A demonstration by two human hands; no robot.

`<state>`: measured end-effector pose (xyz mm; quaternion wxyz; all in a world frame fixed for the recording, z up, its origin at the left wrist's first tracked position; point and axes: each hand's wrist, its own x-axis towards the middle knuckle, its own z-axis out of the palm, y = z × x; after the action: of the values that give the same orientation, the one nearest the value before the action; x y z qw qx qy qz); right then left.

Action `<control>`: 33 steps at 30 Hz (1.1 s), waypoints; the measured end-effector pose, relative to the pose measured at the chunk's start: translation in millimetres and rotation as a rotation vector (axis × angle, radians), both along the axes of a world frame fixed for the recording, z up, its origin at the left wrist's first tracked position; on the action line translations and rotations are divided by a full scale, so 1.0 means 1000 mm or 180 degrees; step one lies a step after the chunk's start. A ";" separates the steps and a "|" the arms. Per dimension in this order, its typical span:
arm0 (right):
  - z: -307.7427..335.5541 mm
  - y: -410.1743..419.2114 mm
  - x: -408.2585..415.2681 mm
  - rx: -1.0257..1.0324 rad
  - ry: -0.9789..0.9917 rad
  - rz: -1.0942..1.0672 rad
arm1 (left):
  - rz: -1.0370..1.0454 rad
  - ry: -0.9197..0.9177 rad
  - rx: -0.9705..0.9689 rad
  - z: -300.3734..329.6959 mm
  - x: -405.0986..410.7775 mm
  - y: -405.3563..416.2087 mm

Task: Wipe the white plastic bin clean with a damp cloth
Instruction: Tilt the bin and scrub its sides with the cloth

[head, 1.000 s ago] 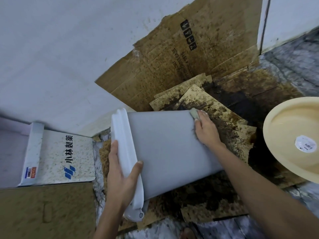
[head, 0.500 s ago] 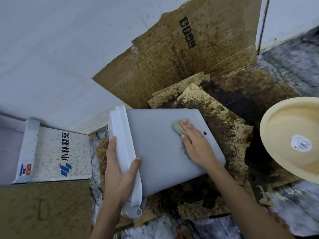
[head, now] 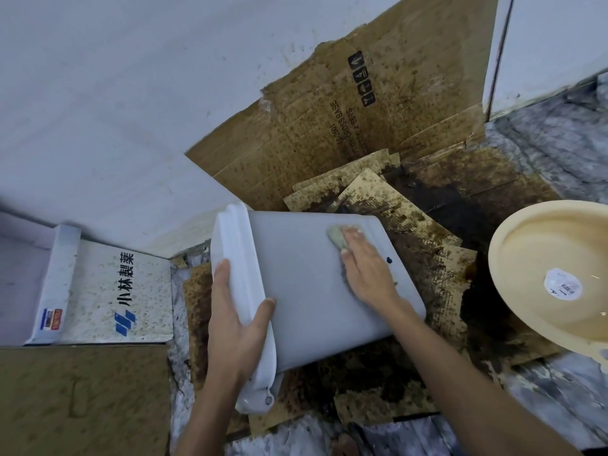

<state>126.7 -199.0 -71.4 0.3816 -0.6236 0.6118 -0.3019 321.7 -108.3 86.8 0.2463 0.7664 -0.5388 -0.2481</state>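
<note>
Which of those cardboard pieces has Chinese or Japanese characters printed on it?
The white speckled cardboard lying flat at the left, with black characters and a blue logo. The big brown sheet against the wall carries English print instead.

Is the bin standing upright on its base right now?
No, the white bin lies tipped on its side on the stained cardboard, the left hand gripping its rim while the right hand presses the cloth on its wall.

Stained brown cardboard sheet (head: 345,120) leaning against white wall (head: 115,93). More soiled cardboard pieces (head: 411,232) flat on grey mottled floor (head: 552,153), dark wet patches among them. Cream round basin (head: 556,278) at right edge, sticker inside. White printed box (head: 108,291) at left, speckled with spots.
</note>
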 end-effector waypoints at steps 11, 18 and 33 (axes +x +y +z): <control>0.082 0.136 0.065 -0.0682 -0.0348 0.0215 | 0.0060 0.0231 -0.0107 0.001 -0.007 0.004; 0.043 0.086 0.031 -0.0028 -0.0230 -0.0213 | 0.0042 0.0294 -0.0074 0.005 -0.005 0.007; 0.029 0.093 0.010 -0.0102 -0.0140 0.0010 | -0.0009 0.0224 -0.0265 -0.005 -0.002 0.003</control>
<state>136.8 -106.1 -42.4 0.3854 -0.6239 0.5974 -0.3246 319.6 -105.4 81.6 0.2965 0.7456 -0.5407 -0.2527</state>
